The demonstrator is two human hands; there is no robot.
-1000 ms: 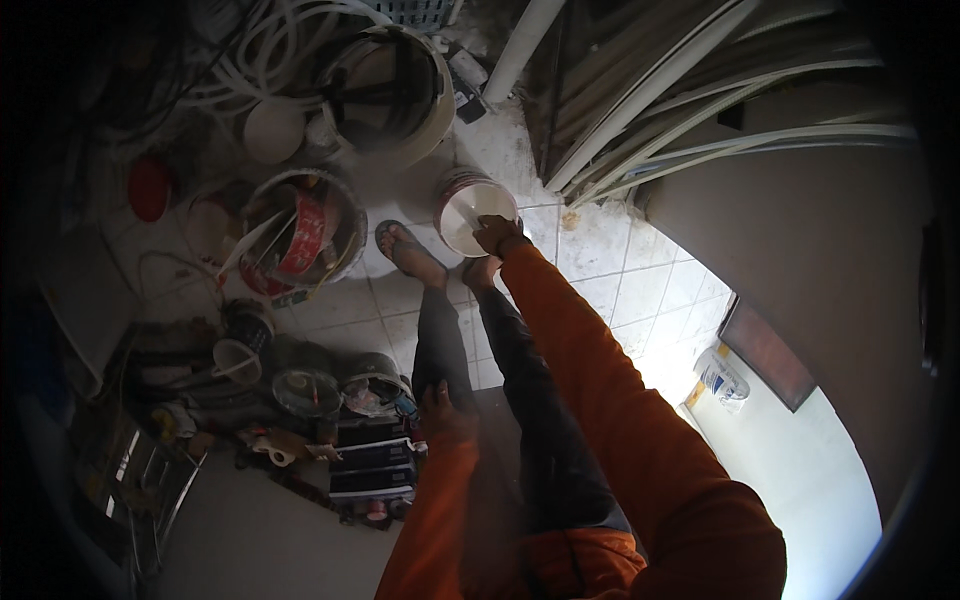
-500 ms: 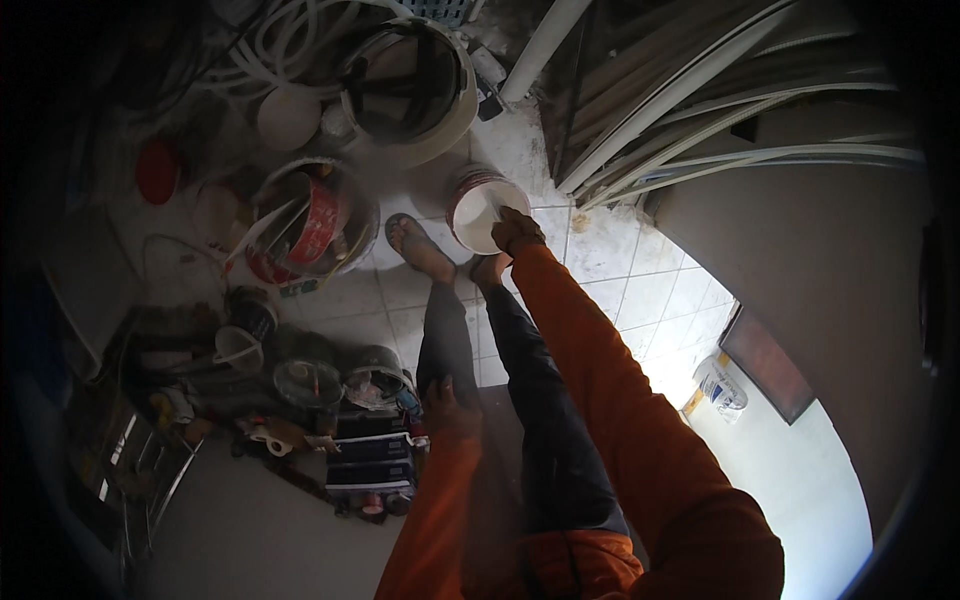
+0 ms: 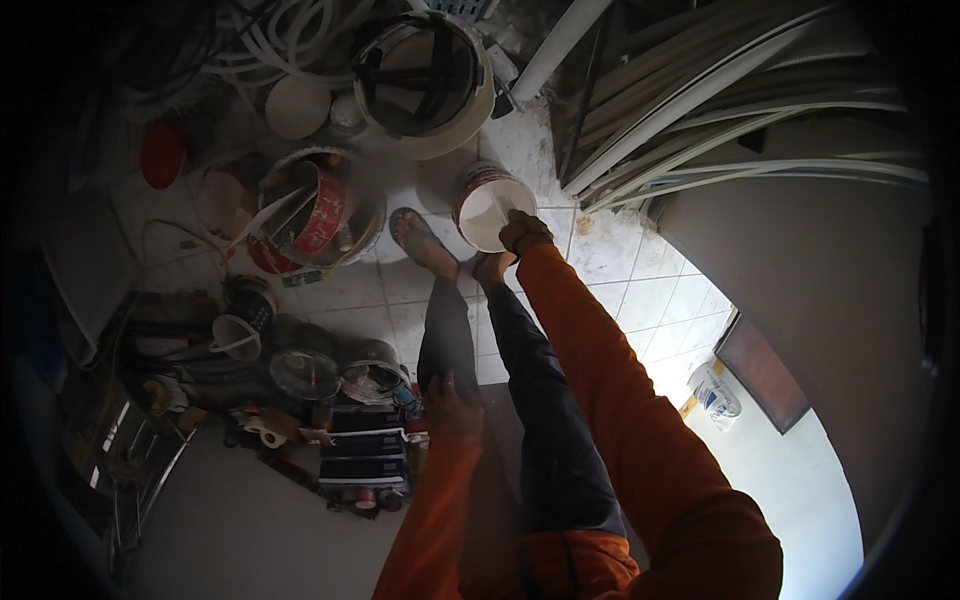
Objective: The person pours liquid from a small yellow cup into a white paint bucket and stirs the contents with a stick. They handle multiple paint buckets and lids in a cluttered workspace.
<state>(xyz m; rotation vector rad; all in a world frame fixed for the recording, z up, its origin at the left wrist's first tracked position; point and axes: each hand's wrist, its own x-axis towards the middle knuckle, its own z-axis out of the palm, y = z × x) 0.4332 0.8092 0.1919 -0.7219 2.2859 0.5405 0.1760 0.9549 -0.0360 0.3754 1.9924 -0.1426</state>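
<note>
My right hand (image 3: 525, 230) is closed round a pale, slim tool (image 3: 505, 214), probably a stick or handle, at a white-lined bucket (image 3: 484, 204) with red marks outside; the tool's lower end shows only faintly against the white. The bucket stands on the tiled floor just beyond my right foot. My left hand (image 3: 446, 395) lies with fingers apart on my left leg, near the knee. My sandalled left foot (image 3: 422, 243) is left of the bucket.
A larger pail with red bands (image 3: 318, 211) and a pale tub (image 3: 455, 135) lie beyond my feet. Coiled hoses (image 3: 290, 45) are at upper left, long pale strips (image 3: 690, 95) at upper right, piled tools and small containers (image 3: 306, 376) at lower left, on the white tile floor (image 3: 645, 300).
My right hand and the bucket appear further right in the picture, as does most of the floor clutter at the top. My left hand stays on my leg.
</note>
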